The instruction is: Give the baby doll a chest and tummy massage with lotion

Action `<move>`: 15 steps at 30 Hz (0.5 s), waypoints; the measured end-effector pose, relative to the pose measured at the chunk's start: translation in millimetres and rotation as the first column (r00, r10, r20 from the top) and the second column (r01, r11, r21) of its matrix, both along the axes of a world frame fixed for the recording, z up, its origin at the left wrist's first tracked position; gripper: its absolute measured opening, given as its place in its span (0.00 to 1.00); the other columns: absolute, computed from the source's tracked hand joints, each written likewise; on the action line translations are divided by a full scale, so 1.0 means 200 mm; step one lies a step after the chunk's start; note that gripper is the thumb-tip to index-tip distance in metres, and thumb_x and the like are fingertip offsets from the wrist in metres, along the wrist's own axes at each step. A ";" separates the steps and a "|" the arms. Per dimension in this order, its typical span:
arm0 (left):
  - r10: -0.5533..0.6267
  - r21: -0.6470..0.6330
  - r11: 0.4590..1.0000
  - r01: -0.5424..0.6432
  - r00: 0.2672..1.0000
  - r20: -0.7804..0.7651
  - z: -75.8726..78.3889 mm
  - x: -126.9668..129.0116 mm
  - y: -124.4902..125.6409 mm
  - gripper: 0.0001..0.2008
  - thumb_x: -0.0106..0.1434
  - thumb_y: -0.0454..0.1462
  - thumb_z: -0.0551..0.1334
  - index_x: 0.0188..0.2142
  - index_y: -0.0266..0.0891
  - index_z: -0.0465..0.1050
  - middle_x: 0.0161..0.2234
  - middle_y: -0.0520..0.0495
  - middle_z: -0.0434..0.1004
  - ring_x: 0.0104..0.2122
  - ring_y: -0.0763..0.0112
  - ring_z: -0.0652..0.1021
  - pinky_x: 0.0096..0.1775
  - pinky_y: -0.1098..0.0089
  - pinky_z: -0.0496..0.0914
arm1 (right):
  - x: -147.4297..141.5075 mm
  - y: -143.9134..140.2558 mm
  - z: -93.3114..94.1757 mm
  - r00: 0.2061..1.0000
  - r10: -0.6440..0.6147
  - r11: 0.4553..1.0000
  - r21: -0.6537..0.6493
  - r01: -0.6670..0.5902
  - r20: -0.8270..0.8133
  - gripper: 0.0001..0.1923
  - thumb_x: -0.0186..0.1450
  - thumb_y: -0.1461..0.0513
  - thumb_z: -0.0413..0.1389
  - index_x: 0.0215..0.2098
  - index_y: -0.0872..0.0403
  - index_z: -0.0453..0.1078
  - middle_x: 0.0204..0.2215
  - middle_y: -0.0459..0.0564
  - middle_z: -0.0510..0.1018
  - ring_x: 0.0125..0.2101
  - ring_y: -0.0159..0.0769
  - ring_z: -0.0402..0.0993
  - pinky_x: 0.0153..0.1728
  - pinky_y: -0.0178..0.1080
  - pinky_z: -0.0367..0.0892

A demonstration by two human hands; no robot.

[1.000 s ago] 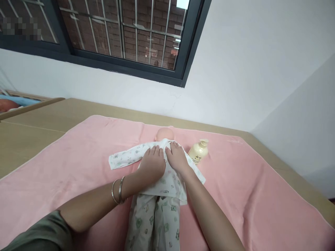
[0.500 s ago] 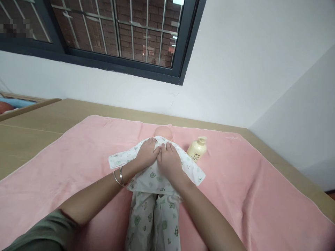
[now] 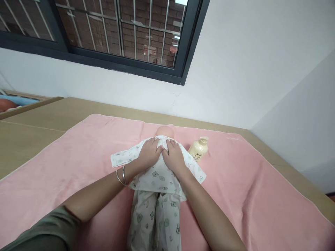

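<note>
A baby doll (image 3: 164,131) lies on its back on a pink towel (image 3: 78,153), dressed in a white printed top (image 3: 159,176) and matching trousers (image 3: 154,219). My left hand (image 3: 148,152) rests flat on the left side of the doll's chest, fingers together, near the collar. Beside it my right hand (image 3: 173,155) lies flat on the right side of the chest. The two hands almost touch along the middle of the top. Neither hand holds anything. The doll's sleeves spread out to both sides.
A cream pump bottle (image 3: 199,149) stands on the towel just right of the doll's head. The towel covers a tan bed surface (image 3: 31,129) set against a white wall with a barred window (image 3: 117,31). A wooden crib edge (image 3: 23,104) is at far left.
Both hands slid up the doll's chest from its belly toward the collar, smoothing the top. The view shifted slightly.
</note>
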State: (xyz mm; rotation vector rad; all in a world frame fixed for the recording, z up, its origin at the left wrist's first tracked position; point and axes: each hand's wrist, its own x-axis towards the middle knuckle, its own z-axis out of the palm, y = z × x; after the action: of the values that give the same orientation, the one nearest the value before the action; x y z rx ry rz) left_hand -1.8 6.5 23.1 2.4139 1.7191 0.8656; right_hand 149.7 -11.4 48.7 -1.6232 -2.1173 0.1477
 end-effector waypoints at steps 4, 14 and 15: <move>0.025 0.005 1.000 -0.025 1.000 0.014 0.01 0.01 -0.02 0.26 0.73 0.41 0.47 0.60 0.26 0.68 0.60 0.29 0.73 0.62 0.48 0.71 0.64 0.50 0.63 | 0.05 0.03 0.04 0.993 0.052 0.998 -0.027 -0.055 -0.104 0.25 0.72 0.59 0.48 0.63 0.61 0.69 0.61 0.61 0.74 0.63 0.47 0.66 0.65 0.46 0.58; 0.017 -0.110 0.994 -0.003 0.992 0.128 0.10 0.00 -0.05 0.23 0.71 0.45 0.52 0.56 0.34 0.72 0.57 0.34 0.77 0.59 0.50 0.74 0.62 0.51 0.66 | 0.04 -0.01 0.12 0.989 0.112 0.993 -0.032 -0.116 -0.097 0.22 0.69 0.64 0.51 0.60 0.56 0.73 0.60 0.58 0.75 0.63 0.45 0.68 0.65 0.46 0.60; 0.000 -0.129 0.991 0.019 0.989 0.147 0.12 -0.01 -0.04 0.22 0.71 0.46 0.52 0.55 0.35 0.73 0.55 0.34 0.78 0.58 0.51 0.75 0.61 0.52 0.67 | 0.04 -0.03 0.13 0.990 0.120 0.992 -0.029 -0.123 -0.073 0.22 0.69 0.64 0.50 0.60 0.56 0.73 0.61 0.58 0.74 0.64 0.45 0.66 0.65 0.46 0.59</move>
State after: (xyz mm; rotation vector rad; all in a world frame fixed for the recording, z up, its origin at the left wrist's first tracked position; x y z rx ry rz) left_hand -2.9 -2.0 47.3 2.2151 1.6549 0.8756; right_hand 157.3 -16.7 74.3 -1.4848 -2.1696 0.2778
